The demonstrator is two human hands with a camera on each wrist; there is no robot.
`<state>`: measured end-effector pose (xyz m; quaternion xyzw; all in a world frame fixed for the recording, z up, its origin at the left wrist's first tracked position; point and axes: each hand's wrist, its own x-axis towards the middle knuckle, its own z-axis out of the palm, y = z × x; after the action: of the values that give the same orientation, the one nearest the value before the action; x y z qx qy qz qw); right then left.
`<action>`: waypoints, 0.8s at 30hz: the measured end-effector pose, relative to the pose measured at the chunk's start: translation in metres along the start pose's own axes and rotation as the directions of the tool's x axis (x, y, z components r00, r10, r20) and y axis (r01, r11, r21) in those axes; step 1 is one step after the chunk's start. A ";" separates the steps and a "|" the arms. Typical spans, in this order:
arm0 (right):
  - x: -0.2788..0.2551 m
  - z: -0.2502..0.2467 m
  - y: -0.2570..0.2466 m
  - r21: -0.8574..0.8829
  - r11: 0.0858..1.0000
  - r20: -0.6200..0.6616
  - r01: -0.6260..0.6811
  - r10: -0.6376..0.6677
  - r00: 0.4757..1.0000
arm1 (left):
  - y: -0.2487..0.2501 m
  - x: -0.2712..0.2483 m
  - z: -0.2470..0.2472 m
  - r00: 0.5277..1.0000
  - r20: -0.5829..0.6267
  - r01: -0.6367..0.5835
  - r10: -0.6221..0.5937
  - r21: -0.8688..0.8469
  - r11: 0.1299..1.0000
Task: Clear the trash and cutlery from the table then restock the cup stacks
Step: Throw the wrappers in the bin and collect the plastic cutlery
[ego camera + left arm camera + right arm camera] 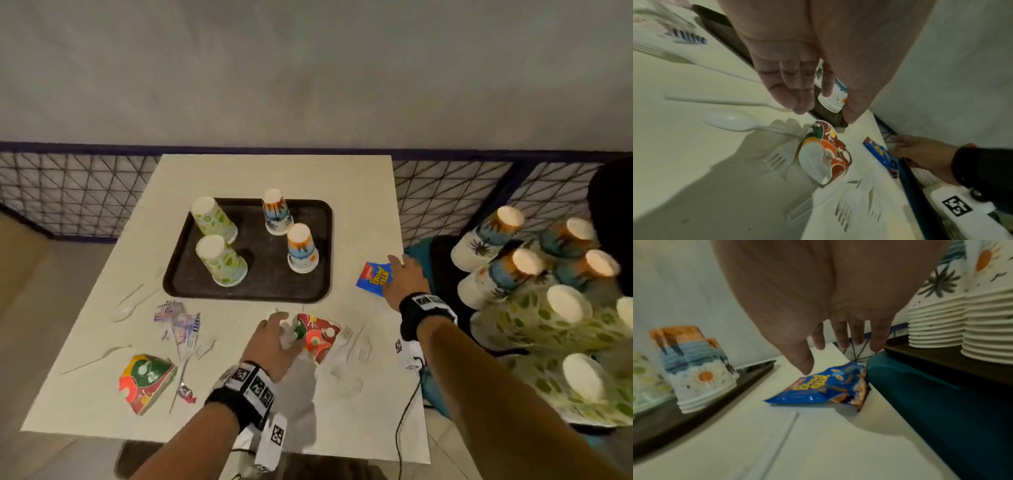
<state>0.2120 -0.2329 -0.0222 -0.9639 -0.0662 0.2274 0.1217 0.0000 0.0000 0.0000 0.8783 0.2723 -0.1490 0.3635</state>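
Clearly the work is only at its beginning, because almost all the trash and cutlery lies on the table [342,178]. The left hand [274,346] hovers with loosely spread fingers over a crushed red cup [320,335] near the front edge and holds nothing; whether it touches the cup, I cannot tell. The right hand [406,277] reaches, open and empty, over the blue snack bag [371,279] at the right edge. A second crushed cup [145,380], a torn wrapper [178,320], a small candy wrapper [185,392], a spoon [731,121] and several plastic forks [346,337] wait too. The tray [253,291] carries four short cup stacks, and the tall spare stacks [507,240] stand beside the table, so restocking is not yet begun.
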 end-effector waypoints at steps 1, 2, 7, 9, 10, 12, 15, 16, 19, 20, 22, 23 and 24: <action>0.005 0.001 0.001 -0.038 0.999 0.028 0.013 -0.012 1.000 | 0.004 0.010 0.007 1.000 0.006 0.018 -0.018 0.010 1.000; 0.010 0.003 0.002 -0.070 0.997 0.040 0.020 -0.017 0.999 | 0.008 0.016 0.013 0.999 0.012 0.053 -0.053 0.050 0.997; 0.018 0.021 0.009 -0.178 0.983 -0.009 0.040 -0.042 0.999 | 0.021 0.032 0.037 0.992 0.031 0.109 -0.121 0.266 0.958; 0.019 0.022 0.012 -0.179 0.984 -0.073 0.007 -0.020 0.997 | 0.025 0.035 0.040 0.994 0.028 0.097 -0.109 0.272 0.957; 0.021 0.024 0.015 -0.165 0.986 -0.080 -0.014 0.000 0.997 | 0.026 0.036 0.042 0.994 0.024 0.093 -0.103 0.259 0.961; 0.021 0.029 0.021 -0.108 0.993 -0.080 -0.041 0.033 0.996 | 0.028 0.037 0.043 0.995 0.017 0.093 -0.101 0.244 0.965; 0.014 0.037 0.031 0.099 0.989 -0.074 -0.111 0.118 0.990 | 0.029 0.033 0.041 0.992 0.000 0.122 -0.124 0.192 0.974; 0.011 0.038 0.033 0.184 0.974 -0.076 -0.134 0.150 0.986 | 0.027 0.032 0.040 0.993 -0.014 0.121 -0.120 0.162 0.979; 0.000 0.033 0.037 0.316 0.940 -0.064 -0.125 0.153 0.986 | 0.029 0.026 0.034 0.991 -0.024 0.133 -0.131 0.109 0.985; -0.003 0.030 0.038 0.361 0.928 -0.078 -0.092 0.129 0.989 | 0.030 0.024 0.032 0.988 -0.037 0.151 -0.149 0.084 0.985; -0.014 0.020 0.036 0.472 0.881 -0.144 -0.022 0.101 0.984 | 0.033 0.021 0.024 0.977 -0.081 0.196 -0.197 -0.025 0.980; -0.023 0.015 0.031 0.537 0.844 -0.182 0.016 0.097 0.978 | 0.035 0.018 0.021 0.970 -0.096 0.213 -0.223 -0.106 0.971; -0.032 0.010 0.024 0.603 0.796 -0.217 0.057 0.095 0.971 | 0.035 0.017 0.019 0.965 -0.088 0.229 -0.248 -0.183 0.956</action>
<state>0.1804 -0.2598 -0.0239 -0.8950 0.0346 0.1214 0.4279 0.0329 -0.0280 -0.0010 0.8114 0.4078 -0.1193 0.4014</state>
